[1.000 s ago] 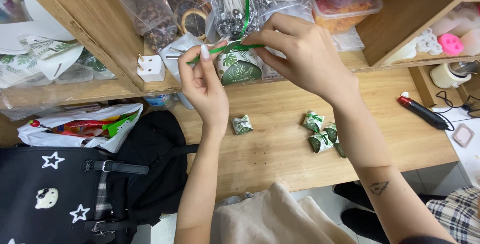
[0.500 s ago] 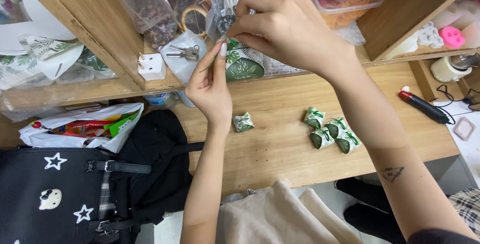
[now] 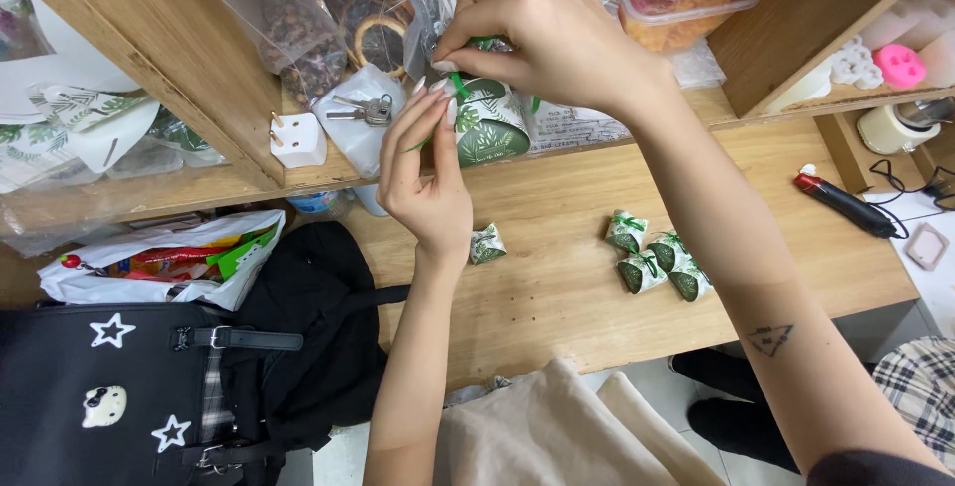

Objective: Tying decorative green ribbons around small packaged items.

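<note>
Two hands met above the wooden desk [image 3: 557,287] in the head view: the left hand [image 3: 430,180] rose upright from its forearm, fingers pinching a green ribbon [image 3: 460,88] against a leaf-printed pouch [image 3: 489,126] held up before the shelf [image 3: 199,183]. The right hand [image 3: 557,38] arched over from the right, wrist bent down, fingertips clenched on the ribbon at the pouch's top. One small packet [image 3: 486,244] lay just below the left wrist, and four tied packets [image 3: 655,265] sat clustered under the right forearm.
</note>
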